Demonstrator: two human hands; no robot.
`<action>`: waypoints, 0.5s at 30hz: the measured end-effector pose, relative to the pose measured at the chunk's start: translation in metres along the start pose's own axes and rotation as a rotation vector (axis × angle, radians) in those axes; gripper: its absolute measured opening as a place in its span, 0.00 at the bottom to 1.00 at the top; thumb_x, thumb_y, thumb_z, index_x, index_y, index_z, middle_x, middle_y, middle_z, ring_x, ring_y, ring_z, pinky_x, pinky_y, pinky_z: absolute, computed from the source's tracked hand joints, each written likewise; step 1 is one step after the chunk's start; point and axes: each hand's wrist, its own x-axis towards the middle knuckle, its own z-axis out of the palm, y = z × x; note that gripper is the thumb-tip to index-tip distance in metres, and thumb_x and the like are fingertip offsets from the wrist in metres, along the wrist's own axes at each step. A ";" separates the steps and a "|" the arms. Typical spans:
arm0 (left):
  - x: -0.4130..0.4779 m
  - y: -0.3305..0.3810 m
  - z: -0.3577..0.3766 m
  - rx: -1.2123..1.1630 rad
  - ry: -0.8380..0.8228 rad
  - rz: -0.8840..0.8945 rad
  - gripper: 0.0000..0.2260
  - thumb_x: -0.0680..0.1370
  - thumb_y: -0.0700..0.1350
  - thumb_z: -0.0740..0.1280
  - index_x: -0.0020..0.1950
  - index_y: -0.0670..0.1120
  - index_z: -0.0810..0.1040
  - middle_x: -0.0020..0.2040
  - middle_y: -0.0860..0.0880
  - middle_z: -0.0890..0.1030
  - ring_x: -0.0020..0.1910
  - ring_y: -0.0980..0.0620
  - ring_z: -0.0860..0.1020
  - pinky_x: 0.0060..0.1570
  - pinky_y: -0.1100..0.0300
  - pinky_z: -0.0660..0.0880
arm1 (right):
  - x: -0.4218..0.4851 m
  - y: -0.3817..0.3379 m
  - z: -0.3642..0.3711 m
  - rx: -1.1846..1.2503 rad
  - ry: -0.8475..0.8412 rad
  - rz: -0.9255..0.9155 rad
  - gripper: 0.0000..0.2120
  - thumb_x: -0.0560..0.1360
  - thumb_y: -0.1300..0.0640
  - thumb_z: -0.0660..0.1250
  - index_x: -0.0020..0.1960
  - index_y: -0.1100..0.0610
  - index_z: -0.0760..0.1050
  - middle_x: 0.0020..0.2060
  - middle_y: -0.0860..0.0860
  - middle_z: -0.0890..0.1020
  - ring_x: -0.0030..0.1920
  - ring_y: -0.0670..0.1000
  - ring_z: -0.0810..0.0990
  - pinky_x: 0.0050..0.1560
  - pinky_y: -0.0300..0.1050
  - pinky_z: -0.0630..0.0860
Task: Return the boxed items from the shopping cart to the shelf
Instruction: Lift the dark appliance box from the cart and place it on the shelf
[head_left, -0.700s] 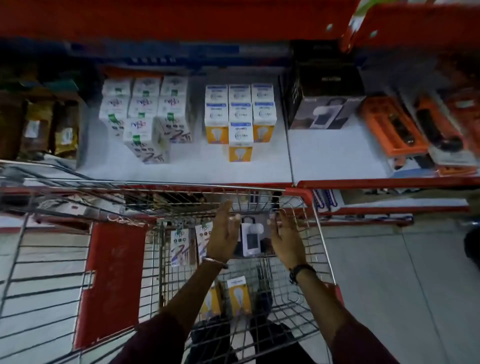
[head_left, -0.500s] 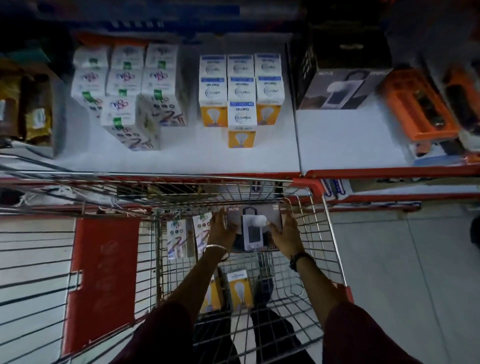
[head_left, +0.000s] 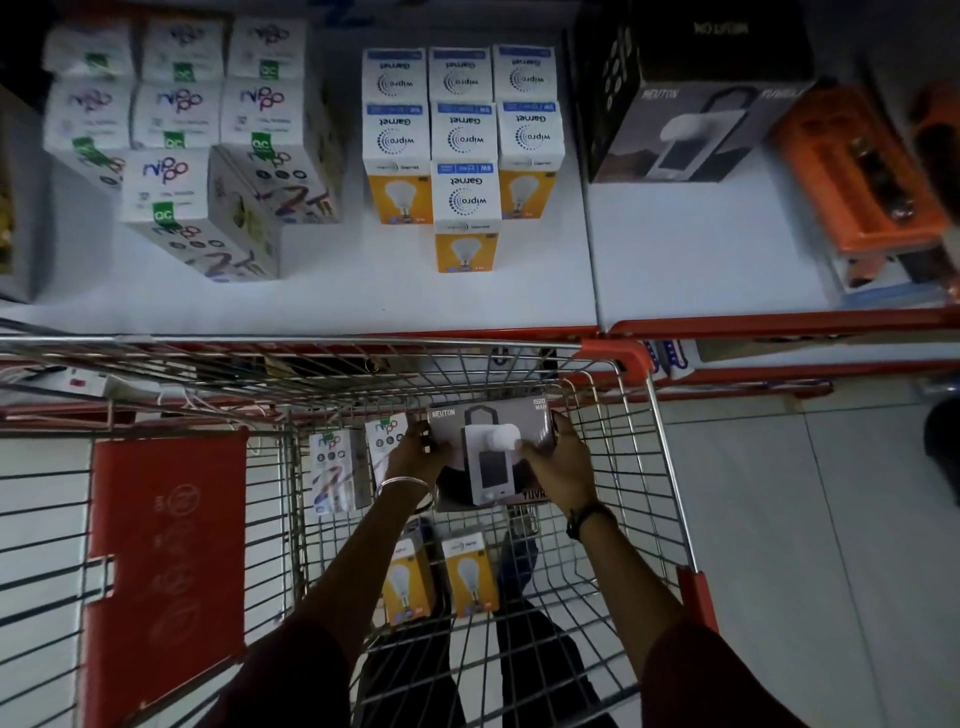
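A grey Neuton lantern box is held inside the wire shopping cart, raised off the cart floor. My left hand grips its left side and my right hand grips its right side. Two white Nippo boxes stand in the cart to the left of my left hand. Two yellow Wipro bulb boxes lie lower in the cart between my forearms. The white shelf is just beyond the cart, carrying a matching Neuton box at the back right.
On the shelf stand several white Nippo boxes at the left and several Wipro bulb boxes in the middle. Orange blister packs lie at the right. The cart's red child-seat flap is at the left. Tiled floor is to the right.
Both hands closed on the Neuton box and lifted it a little inside the cart. The view has dipped and moved closer to the shelf.
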 end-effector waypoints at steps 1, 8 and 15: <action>-0.008 0.003 -0.004 -0.023 0.003 0.036 0.20 0.71 0.46 0.69 0.62 0.44 0.72 0.57 0.39 0.80 0.56 0.39 0.77 0.57 0.45 0.76 | -0.007 -0.004 -0.005 0.010 0.014 -0.023 0.27 0.71 0.55 0.72 0.67 0.56 0.67 0.39 0.45 0.76 0.41 0.47 0.77 0.35 0.34 0.69; -0.091 0.044 -0.048 -0.063 0.065 0.275 0.22 0.68 0.50 0.72 0.60 0.44 0.75 0.52 0.46 0.81 0.54 0.45 0.79 0.55 0.46 0.77 | -0.081 -0.052 -0.063 0.134 0.103 -0.298 0.28 0.69 0.51 0.74 0.67 0.51 0.69 0.59 0.48 0.78 0.57 0.46 0.77 0.51 0.35 0.77; -0.162 0.101 -0.066 0.024 0.163 0.534 0.22 0.69 0.52 0.71 0.61 0.48 0.73 0.53 0.48 0.82 0.45 0.46 0.82 0.45 0.44 0.80 | -0.120 -0.087 -0.129 0.266 0.170 -0.468 0.33 0.66 0.57 0.77 0.67 0.46 0.68 0.62 0.40 0.74 0.63 0.33 0.70 0.59 0.28 0.70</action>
